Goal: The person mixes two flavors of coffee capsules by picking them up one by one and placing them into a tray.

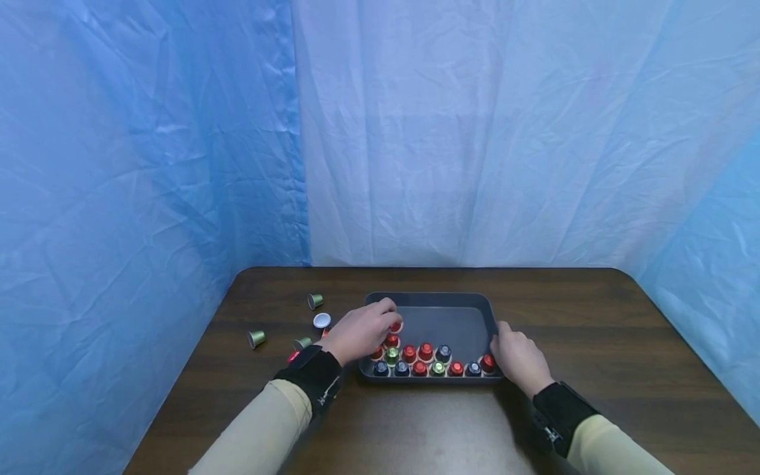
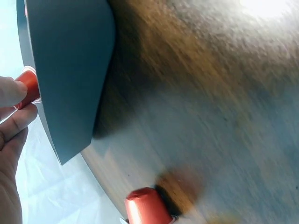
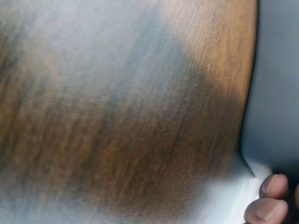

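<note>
A dark grey tray point(image 1: 451, 323) lies on the table, with red, green and dark blue coffee capsules standing in rows along its near side and left end. My left hand point(image 1: 359, 332) reaches over the tray's left side. Between thumb and fingers it pinches a red coffee capsule point(image 2: 31, 87), foil lid down, just inside the tray wall in the left wrist view. At the opposite end my right hand point(image 1: 520, 356) grips the tray's right rim. Its fingertips point(image 3: 266, 211) show against the tray's outer wall in the right wrist view; the thumb is hidden there.
Left of the tray, loose capsules lie on the wooden table point(image 1: 594, 343): a green one point(image 1: 256, 339) farthest left, another green one point(image 1: 315, 301) farther back, and one with its white lid point(image 1: 322, 320) facing up. A red capsule point(image 2: 147, 207) lies near the left wrist. Blue sheets point(image 1: 415, 132) hang behind.
</note>
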### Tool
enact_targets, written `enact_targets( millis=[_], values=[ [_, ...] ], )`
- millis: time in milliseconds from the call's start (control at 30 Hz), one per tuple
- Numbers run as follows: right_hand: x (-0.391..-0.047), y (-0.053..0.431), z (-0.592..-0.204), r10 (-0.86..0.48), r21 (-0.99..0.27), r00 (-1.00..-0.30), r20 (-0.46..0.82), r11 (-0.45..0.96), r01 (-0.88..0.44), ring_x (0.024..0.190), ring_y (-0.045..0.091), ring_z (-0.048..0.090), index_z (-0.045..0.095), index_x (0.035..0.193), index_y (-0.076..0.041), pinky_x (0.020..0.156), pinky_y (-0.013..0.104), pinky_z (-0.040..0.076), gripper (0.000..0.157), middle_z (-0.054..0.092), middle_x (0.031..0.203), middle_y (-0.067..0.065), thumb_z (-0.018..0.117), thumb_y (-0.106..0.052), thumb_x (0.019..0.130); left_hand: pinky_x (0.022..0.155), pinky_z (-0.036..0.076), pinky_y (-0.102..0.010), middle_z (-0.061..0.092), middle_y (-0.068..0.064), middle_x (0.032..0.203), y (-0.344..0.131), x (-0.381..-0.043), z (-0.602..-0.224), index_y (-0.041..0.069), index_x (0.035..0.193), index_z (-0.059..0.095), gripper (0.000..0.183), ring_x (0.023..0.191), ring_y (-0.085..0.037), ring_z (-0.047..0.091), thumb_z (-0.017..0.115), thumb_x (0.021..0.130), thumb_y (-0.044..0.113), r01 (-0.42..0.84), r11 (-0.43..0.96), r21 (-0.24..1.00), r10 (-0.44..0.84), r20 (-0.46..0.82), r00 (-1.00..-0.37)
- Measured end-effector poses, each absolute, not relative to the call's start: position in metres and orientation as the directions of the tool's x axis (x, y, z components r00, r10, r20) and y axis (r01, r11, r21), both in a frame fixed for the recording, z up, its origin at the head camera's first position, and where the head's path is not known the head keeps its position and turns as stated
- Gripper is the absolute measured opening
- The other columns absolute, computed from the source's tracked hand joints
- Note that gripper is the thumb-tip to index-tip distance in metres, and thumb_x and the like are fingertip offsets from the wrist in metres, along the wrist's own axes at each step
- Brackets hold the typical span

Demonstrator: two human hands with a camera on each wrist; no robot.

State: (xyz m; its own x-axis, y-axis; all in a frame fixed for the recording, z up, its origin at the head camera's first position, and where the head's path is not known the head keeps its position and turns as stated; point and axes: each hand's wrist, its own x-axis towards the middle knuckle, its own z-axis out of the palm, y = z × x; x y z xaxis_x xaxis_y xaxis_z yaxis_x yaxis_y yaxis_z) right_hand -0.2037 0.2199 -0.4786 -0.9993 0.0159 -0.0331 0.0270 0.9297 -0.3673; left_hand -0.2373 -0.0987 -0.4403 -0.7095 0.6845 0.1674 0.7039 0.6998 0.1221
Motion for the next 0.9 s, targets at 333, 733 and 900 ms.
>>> enact_targets(
  millis=[333, 733, 900],
  values=[
    [-0.203, 0.220, -0.478, 0.014, -0.374, -0.999, -0.038, 0.927, 0.027, 0.064, 0.018, 0.060, 0.049, 0.130, 0.012, 0.054, 0.032, 0.051, 0.039, 0.063, 0.083, 0.013, 0.058, -0.012, 0.102, 0.094, 0.054, -0.024, 0.059, 0.002, 0.118, -0.089, -0.235, -0.444, 0.017, 0.123, 0.070, 0.034, 0.105, -0.010, 0.062, 0.079, 0.091, 0.013, 0.736, 0.662, 0.144, 0.716, 0.170, -0.677],
    [-0.202, 0.220, -0.479, 0.009, -0.370, -0.999, -0.031, 0.929, 0.020, 0.064, 0.018, 0.059, 0.049, 0.130, 0.012, 0.054, 0.032, 0.050, 0.039, 0.062, 0.082, 0.013, 0.059, -0.013, 0.102, 0.098, 0.053, -0.025, 0.064, 0.004, 0.113, -0.082, -0.235, -0.450, 0.019, 0.122, 0.072, 0.033, 0.104, -0.010, 0.063, 0.079, 0.091, 0.023, 0.760, 0.649, 0.046, 0.747, 0.151, -0.647],
    [-0.203, 0.221, -0.478, 0.015, -0.373, -0.999, -0.044, 0.927, 0.030, 0.065, 0.019, 0.060, 0.049, 0.131, 0.012, 0.055, 0.033, 0.051, 0.039, 0.063, 0.084, 0.014, 0.058, -0.013, 0.102, 0.101, 0.051, -0.029, 0.066, 0.005, 0.111, -0.081, -0.234, -0.450, 0.019, 0.121, 0.072, 0.030, 0.105, -0.012, 0.063, 0.078, 0.092, 0.025, 0.756, 0.655, 0.021, 0.747, 0.139, -0.651]
  ],
)
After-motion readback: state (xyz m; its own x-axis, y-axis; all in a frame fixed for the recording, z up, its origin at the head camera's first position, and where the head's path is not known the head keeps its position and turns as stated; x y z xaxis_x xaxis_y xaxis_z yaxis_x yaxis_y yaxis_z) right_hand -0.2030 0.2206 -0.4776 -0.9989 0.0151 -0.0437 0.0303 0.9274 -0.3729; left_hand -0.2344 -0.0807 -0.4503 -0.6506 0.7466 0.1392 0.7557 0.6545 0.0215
